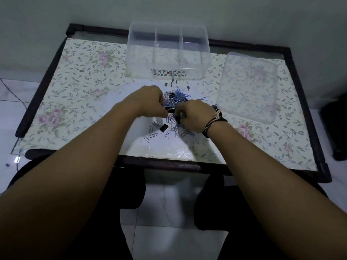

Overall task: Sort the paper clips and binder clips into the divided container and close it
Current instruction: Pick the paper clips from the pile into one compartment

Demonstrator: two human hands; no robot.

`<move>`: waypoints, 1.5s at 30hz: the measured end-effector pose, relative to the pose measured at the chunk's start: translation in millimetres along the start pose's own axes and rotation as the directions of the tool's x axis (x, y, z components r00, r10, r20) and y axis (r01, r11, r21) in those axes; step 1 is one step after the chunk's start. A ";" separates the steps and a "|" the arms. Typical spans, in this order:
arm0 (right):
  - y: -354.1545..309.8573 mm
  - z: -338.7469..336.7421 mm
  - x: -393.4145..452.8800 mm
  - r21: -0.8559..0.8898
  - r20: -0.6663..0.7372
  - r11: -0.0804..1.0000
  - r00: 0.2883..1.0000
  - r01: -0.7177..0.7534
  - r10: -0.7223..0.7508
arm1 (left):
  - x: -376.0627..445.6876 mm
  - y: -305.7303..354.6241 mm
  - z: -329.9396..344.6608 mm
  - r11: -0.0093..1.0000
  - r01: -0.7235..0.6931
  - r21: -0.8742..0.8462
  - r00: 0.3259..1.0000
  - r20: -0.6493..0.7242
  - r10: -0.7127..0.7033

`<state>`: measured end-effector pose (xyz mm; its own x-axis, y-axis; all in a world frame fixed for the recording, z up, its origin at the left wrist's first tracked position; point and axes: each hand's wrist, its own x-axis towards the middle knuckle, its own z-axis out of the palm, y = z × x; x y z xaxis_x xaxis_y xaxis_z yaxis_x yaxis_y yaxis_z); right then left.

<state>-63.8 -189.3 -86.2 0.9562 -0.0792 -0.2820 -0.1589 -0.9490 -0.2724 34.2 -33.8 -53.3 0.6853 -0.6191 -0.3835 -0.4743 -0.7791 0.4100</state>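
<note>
A mixed pile of blue paper clips (176,96) and black binder clips (163,127) lies at the middle of the table. My left hand (150,100) rests on the pile's left side, its fingers pinched on a black binder clip. My right hand (195,117) is on the pile's right side, fingers curled around another black binder clip. Behind the pile stands the clear divided container (167,53), open, its compartments looking empty. Its clear lid (247,87) lies flat to the right.
The table (75,76) has a floral cover under glass and a dark frame. A few silver paper clips (150,136) lie loose near the front. A wall rises behind the table. A dark object (336,128) stands on the floor at the right.
</note>
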 end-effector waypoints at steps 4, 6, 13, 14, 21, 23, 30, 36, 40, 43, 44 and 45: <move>-2.4 4.8 1.4 -0.071 0.024 0.995 0.998 0.065 -0.064 | -3.3 -8.6 -17.8 0.996 0.007 -0.084 1.000 0.022 -0.005; -4.5 7.7 1.9 -0.055 0.029 0.998 0.999 0.041 -0.039 | -2.9 -11.0 -19.8 0.997 0.022 -0.074 1.000 -0.005 -0.022; -3.8 4.4 1.2 0.020 -0.002 0.994 0.994 0.110 -0.110 | 3.2 -21.3 -12.8 0.997 0.077 0.019 0.991 -0.113 -0.075; -4.2 1.8 0.7 0.059 -0.017 0.991 0.993 0.116 -0.116 | 4.5 -23.2 -12.3 0.996 0.089 0.033 0.988 -0.130 -0.084; 8.3 -19.7 -3.3 0.312 -0.141 0.948 0.990 0.066 -0.022 | 7.7 -31.6 -9.4 0.955 0.273 0.113 0.938 -0.252 -0.238; 18.2 -26.0 -2.2 0.314 -0.185 0.949 0.982 0.011 0.050 | 5.1 -30.3 -7.8 0.937 0.310 0.159 0.924 -0.282 -0.258; 62.2 -37.8 -3.5 0.161 -0.267 0.954 0.919 -0.253 0.289 | -2.4 2.4 5.6 0.926 0.164 0.339 0.960 -0.272 -0.070; 36.1 -31.1 0.9 0.060 -0.275 0.984 0.945 -0.170 0.180 | -11.1 19.7 32.8 0.935 -0.040 0.353 0.996 0.085 0.010; 9.4 -7.5 3.2 -0.028 -0.193 0.993 0.975 -0.117 0.110 | -7.7 18.3 40.7 0.936 -0.062 0.348 0.996 0.089 0.033; 5.2 8.2 4.7 -0.026 -0.173 0.991 0.977 -0.128 0.122 | -5.6 17.4 39.5 0.941 -0.069 0.333 0.995 0.088 0.042; 5.8 9.4 4.8 -0.010 -0.168 0.991 0.977 -0.137 0.133 | -5.3 17.2 39.3 0.945 -0.071 0.318 0.995 0.092 0.043; 6.6 8.7 5.1 0.006 -0.161 0.989 0.977 -0.145 0.144 | -5.2 16.9 39.1 0.952 -0.072 0.298 0.994 0.102 0.043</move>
<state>-62.1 -193.3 -97.4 0.9504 -0.2626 -0.1666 -0.2969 -0.9257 -0.2343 1.0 -47.6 -76.7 0.6044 -0.6586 -0.4483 -0.6651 -0.7269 0.1714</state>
